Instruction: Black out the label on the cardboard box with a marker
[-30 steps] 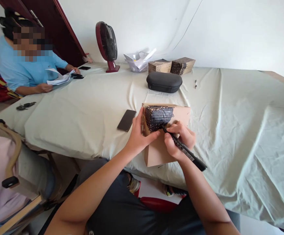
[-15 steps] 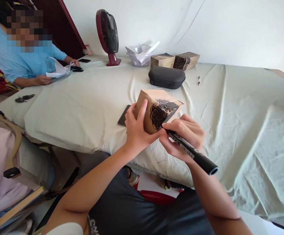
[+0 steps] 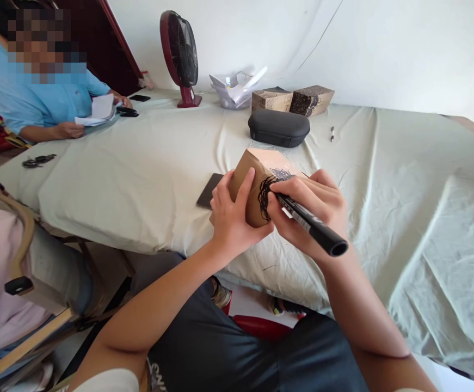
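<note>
A small cardboard box (image 3: 242,171) is tilted near the table's front edge, with dense black scribbles over its right side and corner. My left hand (image 3: 233,215) grips the box from the left, fingers on its side and thumb along the lower edge. Between the fingers of my right hand (image 3: 312,209) is a black marker pen (image 3: 312,226), its back end toward me. The pen's tip is hidden by my fingers, close to the scribbled face. A dark phone (image 3: 209,190) lies flat just left of the box.
Behind the box sit a black zip case (image 3: 278,129) and two scribbled cardboard boxes (image 3: 313,100). A red fan (image 3: 179,57) and a plastic basket (image 3: 231,98) stand by the wall. At the left, a person (image 3: 49,109) holds papers (image 3: 96,111). A small pen (image 3: 332,134) lies right.
My right hand and the marker have moved up over the scribbled side. The box has shifted slightly right and turned in my left hand. The other person's papers have tilted.
</note>
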Tool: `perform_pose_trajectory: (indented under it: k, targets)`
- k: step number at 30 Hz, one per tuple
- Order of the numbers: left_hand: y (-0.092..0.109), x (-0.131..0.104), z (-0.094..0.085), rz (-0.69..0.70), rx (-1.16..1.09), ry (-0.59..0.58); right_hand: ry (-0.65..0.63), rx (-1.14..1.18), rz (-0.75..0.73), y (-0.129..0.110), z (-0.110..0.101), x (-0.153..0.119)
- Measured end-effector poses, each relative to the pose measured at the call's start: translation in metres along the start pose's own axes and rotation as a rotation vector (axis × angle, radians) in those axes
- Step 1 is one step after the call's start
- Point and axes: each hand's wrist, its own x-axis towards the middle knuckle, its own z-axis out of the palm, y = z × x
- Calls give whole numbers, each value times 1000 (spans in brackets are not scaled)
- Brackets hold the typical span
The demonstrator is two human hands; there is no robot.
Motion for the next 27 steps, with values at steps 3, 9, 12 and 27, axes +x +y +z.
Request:
perform_pose_trajectory:
  k: [3, 9, 12, 27]
  targets:
    - [-1, 0, 2, 50, -45, 43, 82, 29, 80, -3, -1, 0]
    - [-3, 1, 3, 73, -61, 53, 225, 236, 358, 13, -1, -9]
    - [-7, 2, 0, 97, -77, 43, 278, 371, 440, 29, 0, -12]
    - [-23, 5, -2, 138, -121, -19, 227, 471, 597, 57, 5, -16]
